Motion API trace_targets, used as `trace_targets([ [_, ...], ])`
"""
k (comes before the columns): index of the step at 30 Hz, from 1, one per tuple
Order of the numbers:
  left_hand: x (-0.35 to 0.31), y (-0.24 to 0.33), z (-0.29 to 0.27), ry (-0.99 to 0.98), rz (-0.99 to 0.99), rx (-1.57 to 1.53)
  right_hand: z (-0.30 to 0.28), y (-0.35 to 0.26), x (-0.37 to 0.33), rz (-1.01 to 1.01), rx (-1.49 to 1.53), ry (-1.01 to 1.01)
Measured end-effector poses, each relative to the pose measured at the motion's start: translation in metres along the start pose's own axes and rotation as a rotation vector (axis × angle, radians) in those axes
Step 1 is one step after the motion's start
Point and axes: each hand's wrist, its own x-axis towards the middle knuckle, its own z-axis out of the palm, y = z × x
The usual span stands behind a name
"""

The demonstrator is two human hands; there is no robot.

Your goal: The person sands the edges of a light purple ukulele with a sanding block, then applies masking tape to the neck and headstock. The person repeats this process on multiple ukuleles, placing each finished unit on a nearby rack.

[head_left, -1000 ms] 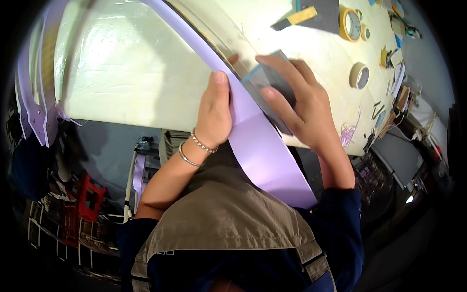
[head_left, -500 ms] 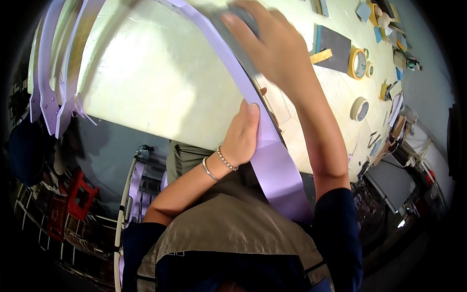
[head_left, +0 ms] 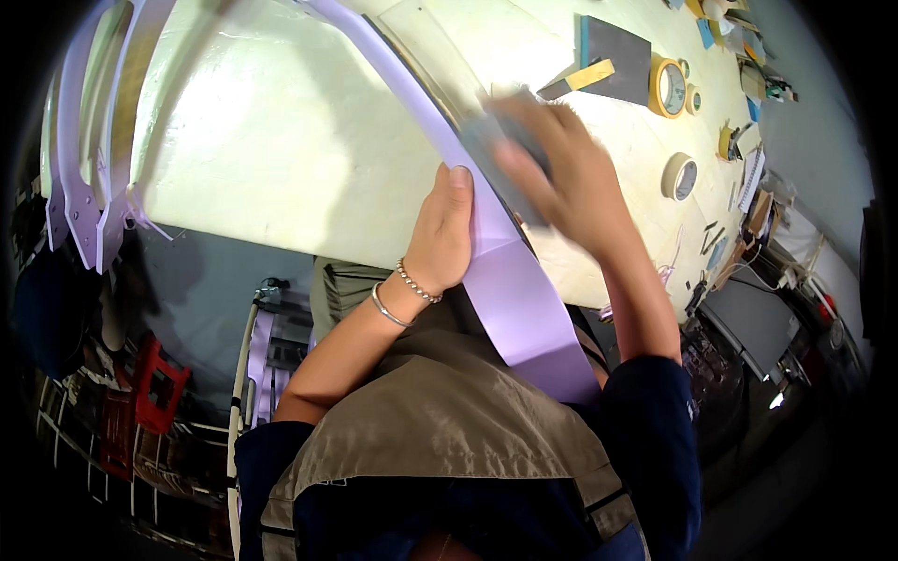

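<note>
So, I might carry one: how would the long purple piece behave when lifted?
The purple piece is probably fairly stiff, holding its curve beyond the left hand. Its length may make it apt to tip. Its smooth face could be slippery.

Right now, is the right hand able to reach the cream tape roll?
Probably yes: nothing seems to stand between the right hand and the cream tape roll, though the grey block it holds may hinder grasping.

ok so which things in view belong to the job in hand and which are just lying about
In use:
curved lilac strip, in the left grip
grey block, blurred, in the right grip

Apparently just lying about:
yellow tape roll
cream tape roll
blue-edged dark grey slab
</note>
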Motion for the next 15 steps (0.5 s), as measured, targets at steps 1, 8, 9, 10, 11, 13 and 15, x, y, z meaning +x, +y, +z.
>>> trace_targets([
  [1,0.000,0.003,0.002,0.047,0.057,0.025,-0.008,0.004,-0.029,0.010,0.013,-0.050],
  [8,-0.003,-0.001,0.005,0.007,0.025,-0.061,0.005,-0.010,0.006,0.137,0.061,-0.052],
  [9,-0.005,0.004,0.004,-0.038,-0.019,-0.128,0.011,-0.015,0.036,0.115,0.079,-0.010],
  [10,-0.004,-0.002,0.002,-0.032,0.011,-0.047,0.022,-0.016,0.063,0.066,0.063,0.089],
  [11,-0.003,-0.008,0.000,-0.023,0.041,0.036,0.030,-0.017,0.088,0.085,0.056,0.122],
  [13,-0.002,-0.004,0.004,-0.045,0.048,0.019,0.024,-0.034,0.114,0.193,0.126,0.188],
  [15,-0.002,-0.002,0.006,-0.033,0.064,0.030,0.026,-0.030,0.121,0.165,0.165,0.406],
])
